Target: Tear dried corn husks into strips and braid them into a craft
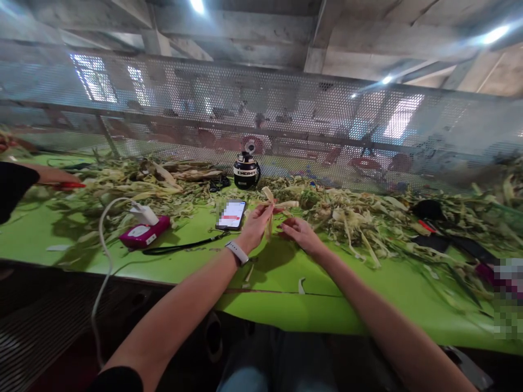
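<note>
Pale strips of corn husk (268,194), crossed over one another, are pinched in the fingers of my left hand (256,224). One strip points up, one sticks out to the right and another hangs down below the fingers. My right hand (300,234) is just to the right, above the green tabletop, with its fingers bent toward the strips but apart from them. Between its thumb and fingers I see nothing held. A phone (231,214) with a lit screen lies flat left of my left hand, and a black strap (183,246) runs from near it.
Heaps of loose husk (359,215) line the back of the table. A dark bottle (246,171) stands before the perforated metal screen (286,109). At left sit a magenta power strip (145,231) with a charger and a white cable (107,267). A co-worker's arm (53,173) reaches in there.
</note>
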`<state>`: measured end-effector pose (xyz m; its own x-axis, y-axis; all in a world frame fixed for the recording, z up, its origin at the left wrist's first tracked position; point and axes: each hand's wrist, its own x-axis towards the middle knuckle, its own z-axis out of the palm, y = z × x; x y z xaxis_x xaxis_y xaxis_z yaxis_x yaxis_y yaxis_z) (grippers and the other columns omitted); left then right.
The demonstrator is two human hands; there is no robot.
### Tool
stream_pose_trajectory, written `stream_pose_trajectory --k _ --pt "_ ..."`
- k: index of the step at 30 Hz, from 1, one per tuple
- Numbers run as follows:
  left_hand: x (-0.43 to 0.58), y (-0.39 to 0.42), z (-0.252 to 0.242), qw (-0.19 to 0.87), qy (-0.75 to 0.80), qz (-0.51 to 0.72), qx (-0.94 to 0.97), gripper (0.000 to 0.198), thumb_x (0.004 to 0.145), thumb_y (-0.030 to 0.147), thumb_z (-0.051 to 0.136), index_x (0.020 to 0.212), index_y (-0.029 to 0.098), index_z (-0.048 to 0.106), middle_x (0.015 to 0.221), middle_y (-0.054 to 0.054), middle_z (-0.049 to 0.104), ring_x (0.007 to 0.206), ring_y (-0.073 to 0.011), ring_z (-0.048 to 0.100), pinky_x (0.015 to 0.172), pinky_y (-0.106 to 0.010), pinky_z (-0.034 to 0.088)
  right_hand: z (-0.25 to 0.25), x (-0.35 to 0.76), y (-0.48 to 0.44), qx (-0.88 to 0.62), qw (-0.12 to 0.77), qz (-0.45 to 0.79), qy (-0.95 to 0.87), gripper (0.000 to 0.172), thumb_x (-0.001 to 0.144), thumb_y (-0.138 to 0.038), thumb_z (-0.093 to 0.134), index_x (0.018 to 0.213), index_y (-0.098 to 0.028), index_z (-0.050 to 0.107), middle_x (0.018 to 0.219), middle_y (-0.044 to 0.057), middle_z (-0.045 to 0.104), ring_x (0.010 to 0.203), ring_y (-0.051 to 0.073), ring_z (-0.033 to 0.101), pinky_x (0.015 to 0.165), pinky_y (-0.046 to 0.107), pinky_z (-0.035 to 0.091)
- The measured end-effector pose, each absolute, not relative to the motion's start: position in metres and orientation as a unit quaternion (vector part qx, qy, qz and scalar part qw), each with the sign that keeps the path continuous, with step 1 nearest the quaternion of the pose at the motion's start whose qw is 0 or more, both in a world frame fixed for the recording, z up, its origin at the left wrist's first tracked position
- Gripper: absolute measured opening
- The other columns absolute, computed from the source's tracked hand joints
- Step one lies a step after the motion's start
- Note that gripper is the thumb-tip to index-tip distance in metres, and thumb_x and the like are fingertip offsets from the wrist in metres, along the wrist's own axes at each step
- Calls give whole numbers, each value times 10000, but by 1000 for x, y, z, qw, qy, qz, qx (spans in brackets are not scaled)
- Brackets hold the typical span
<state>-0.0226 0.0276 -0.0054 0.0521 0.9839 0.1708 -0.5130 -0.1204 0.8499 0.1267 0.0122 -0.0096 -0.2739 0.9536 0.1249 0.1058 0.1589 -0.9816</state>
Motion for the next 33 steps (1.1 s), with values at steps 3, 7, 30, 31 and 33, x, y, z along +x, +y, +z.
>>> stream_pose_trajectory --k 3,7,30,31,33 --pt "-20 26 -7 623 241 609 428 365 634 305 762 955 184 634 836 -23 705 926 -164 624 812 -274 442 -10 122 8 -395 417 504 -645 404 614 -449 753 862 -188 570 759 19 666 726 154 630 694 289 501" --pt "-20 26 -8 622 224 606 442 363 616 247 766 952 175 647 824 -19 698 903 -147 615 841 -263 413 -13 124 11 -402 389 437 -704 361 640 -502 705 694 -170 574 591 -22 581 569 117 530 563 248 431" --pt "-20 17 -3 595 362 504 511 107 593 117 623 678 174 653 715 -10 635 736 -146 551 730 -273 424 -4 135 6 -537 445 62 -714 200 896 -387 372 851 -228 485 729 44 606 650 203 574 605 281 368" --pt "-19 17 -3 606 358 500 504 122 591 114 638 697 174 650 715 -5 634 727 -138 552 720 -267 429 -4 135 6 -541 452 62 -707 196 892 -384 377 844 -227 484 729 45 608 650 203 575 602 280 365" --pt "-18 16 -4 621 352 498 492 135 604 136 677 728 172 641 720 0 631 708 -122 552 702 -258 439 -4 134 6 -546 459 58 -698 195 887 -380 385 838 -223 489 722 47 613 642 202 575 592 278 359"
